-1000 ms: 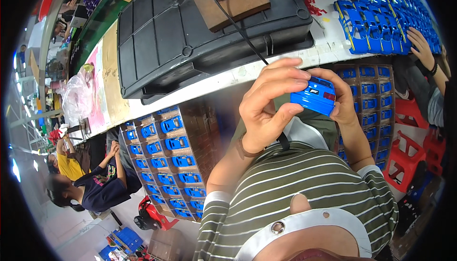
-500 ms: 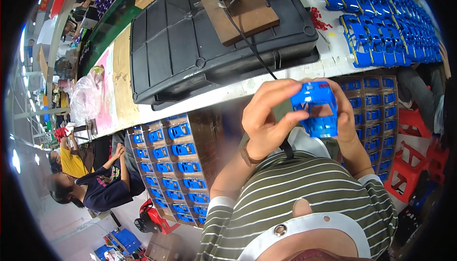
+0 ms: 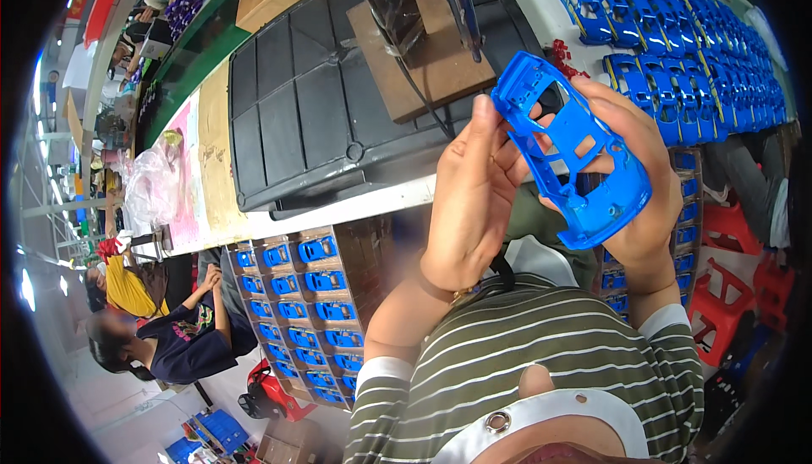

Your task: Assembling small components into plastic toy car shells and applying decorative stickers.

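Observation:
A blue plastic toy car body shell [image 3: 565, 134] is held up in front of my chest, its hollow inner side facing me, with window openings and small pegs showing. My right hand [image 3: 640, 172] wraps around the shell's right side, and some fingers show through the openings. My left hand [image 3: 474, 197] is at the left edge, thumb upright by the shell's upper end and fingers bent behind it. Beyond my hands, a brown board [image 3: 440, 83] carrying a dark upright fixture [image 3: 393, 20] rests on an upturned black plastic crate [image 3: 292, 117].
Rows of blue car shells [image 3: 660, 83] stand on the white table at right, near small red parts [image 3: 565, 56]. Divided cartons of blue shells [image 3: 292, 312] stand below the table edge on both sides. Red stools [image 3: 726, 307] are at right; a seated person [image 3: 190, 337] is at left.
The shell has been turned so its hollow inside faces me, and raised slightly. My left hand has shifted from gripping its near side to its left edge.

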Tool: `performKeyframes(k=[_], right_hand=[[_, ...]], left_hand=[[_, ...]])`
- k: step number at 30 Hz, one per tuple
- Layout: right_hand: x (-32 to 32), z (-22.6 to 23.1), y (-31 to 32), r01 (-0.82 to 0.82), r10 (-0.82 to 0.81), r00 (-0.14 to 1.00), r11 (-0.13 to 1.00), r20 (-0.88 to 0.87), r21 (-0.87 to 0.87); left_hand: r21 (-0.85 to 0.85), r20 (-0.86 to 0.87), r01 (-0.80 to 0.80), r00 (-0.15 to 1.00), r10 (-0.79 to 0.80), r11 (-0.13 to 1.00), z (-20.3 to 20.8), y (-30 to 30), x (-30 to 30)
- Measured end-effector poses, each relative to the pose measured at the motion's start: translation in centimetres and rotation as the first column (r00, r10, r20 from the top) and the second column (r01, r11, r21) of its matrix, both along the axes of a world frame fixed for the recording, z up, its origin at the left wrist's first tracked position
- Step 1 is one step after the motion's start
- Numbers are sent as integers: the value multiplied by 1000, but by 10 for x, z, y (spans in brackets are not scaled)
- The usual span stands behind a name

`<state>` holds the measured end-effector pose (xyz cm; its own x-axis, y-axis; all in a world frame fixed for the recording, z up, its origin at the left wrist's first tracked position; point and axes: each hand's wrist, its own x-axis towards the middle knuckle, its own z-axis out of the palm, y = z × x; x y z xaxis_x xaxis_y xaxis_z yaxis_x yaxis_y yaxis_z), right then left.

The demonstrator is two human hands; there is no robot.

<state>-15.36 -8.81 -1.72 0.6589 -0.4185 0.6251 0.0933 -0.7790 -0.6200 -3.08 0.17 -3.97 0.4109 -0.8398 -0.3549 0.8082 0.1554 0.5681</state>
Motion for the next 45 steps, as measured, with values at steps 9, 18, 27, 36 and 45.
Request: performKeyframes(k=[9,18,27,36,45], right_hand=[[34,23,-19,-33,22,996,991,-85,-127],[35,24,-20,20,-32,996,991,-86,-132],[37,28,-20,-3,-4,995,998,-104,-69],[37,29,-18,-25,24,995,1000,-95,-8],[37,28,-22,-34,26,996,996,-86,-88]], left_hand=[[31,-135,-38,990,41,999,15,-4,19],[-7,-107,-32,994,31,999,17,-5,22],[-28,-96,-40,995,37,999,20,-4,25],[-56,-89,-60,995,55,997,22,-3,25],[-104,-128,-64,990,51,992,19,-1,26]])
